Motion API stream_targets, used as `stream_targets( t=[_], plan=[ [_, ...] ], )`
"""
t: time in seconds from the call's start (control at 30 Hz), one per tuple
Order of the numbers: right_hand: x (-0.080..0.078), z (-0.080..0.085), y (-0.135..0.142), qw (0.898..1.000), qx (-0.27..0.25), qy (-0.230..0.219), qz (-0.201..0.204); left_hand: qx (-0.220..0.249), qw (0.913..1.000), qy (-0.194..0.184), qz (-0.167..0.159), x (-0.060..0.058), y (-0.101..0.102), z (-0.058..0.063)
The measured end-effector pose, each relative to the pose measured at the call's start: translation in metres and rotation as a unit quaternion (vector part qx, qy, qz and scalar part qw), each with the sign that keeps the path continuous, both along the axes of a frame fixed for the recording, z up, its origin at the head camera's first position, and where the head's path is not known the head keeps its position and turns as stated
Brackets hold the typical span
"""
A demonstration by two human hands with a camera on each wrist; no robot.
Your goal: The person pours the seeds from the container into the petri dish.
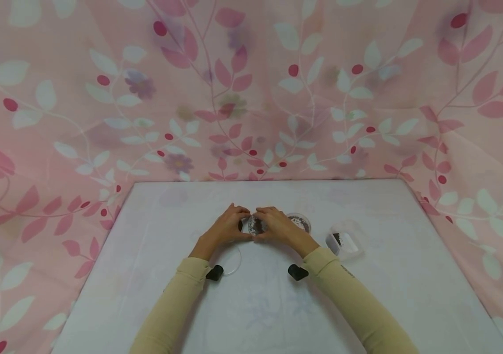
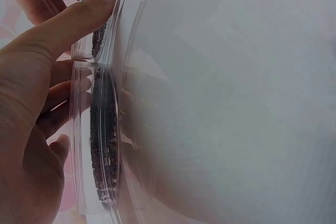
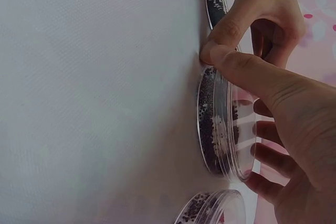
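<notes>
My left hand (image 1: pixel 223 227) and right hand (image 1: pixel 280 227) meet over a round clear petri dish (image 1: pixel 256 225) of small dark and white grains. In the right wrist view, the right thumb and fingers curl round this dish (image 3: pixel 210 124). The left thumb (image 3: pixel 226 38) lies at its rim, beside the right thumb. A second petri dish (image 2: pixel 104 135), holding dark grains, stands under the arch of the left hand in the left wrist view. Both dishes sit upright on the white-covered table.
Right of the right hand is another petri dish (image 1: pixel 300 220) of dark and white grains. A clear plastic box (image 1: pixel 347 242) with some dark and white contents stands farther right. By the left wrist lies a thin clear round lid (image 1: pixel 240 263). Flowered pink cloth (image 1: pixel 251 98) hangs behind.
</notes>
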State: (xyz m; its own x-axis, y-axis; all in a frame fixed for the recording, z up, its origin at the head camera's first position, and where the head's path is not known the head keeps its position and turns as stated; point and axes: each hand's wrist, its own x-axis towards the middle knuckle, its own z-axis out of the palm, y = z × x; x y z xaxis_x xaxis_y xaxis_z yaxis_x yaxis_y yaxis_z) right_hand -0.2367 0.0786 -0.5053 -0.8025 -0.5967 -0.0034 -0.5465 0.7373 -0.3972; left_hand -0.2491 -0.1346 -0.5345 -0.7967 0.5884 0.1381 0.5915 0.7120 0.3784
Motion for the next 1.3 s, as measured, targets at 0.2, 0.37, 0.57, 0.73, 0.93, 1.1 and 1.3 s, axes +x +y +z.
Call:
stream_targets(
  t=[0.2, 0.37, 0.57, 0.73, 0.93, 1.1, 1.3],
  plan=[
    [-0.001, -0.004, 0.002, 1.000, -0.015, -0.002, 0.003, -0.004, 0.9999, -0.014, 0.004, 0.000, 0.000, 0.000],
    [-0.001, -0.007, 0.001, 1.000, -0.012, -0.009, -0.004, 0.017, 0.9991, -0.032, 0.023, 0.006, -0.007, 0.003],
    [0.000, -0.005, 0.000, 1.000, -0.013, -0.013, -0.009, 0.062, 0.9950, -0.054, 0.056, 0.016, -0.031, 0.010],
    [0.002, -0.003, 0.000, 1.000, -0.017, -0.015, -0.011, 0.050, 0.9932, -0.063, 0.084, 0.023, -0.052, 0.006],
    [0.004, -0.003, 0.001, 1.000, -0.017, -0.010, -0.010, 0.061, 0.9911, -0.071, 0.095, 0.028, -0.066, -0.003],
    [0.006, -0.002, 0.001, 1.000, -0.024, -0.015, -0.012, 0.069, 0.9910, -0.065, 0.095, 0.029, -0.069, -0.007],
    [0.009, -0.007, 0.002, 0.999, -0.031, 0.012, -0.010, 0.080, 0.9913, -0.053, 0.090, 0.030, -0.070, -0.007]
  ],
)
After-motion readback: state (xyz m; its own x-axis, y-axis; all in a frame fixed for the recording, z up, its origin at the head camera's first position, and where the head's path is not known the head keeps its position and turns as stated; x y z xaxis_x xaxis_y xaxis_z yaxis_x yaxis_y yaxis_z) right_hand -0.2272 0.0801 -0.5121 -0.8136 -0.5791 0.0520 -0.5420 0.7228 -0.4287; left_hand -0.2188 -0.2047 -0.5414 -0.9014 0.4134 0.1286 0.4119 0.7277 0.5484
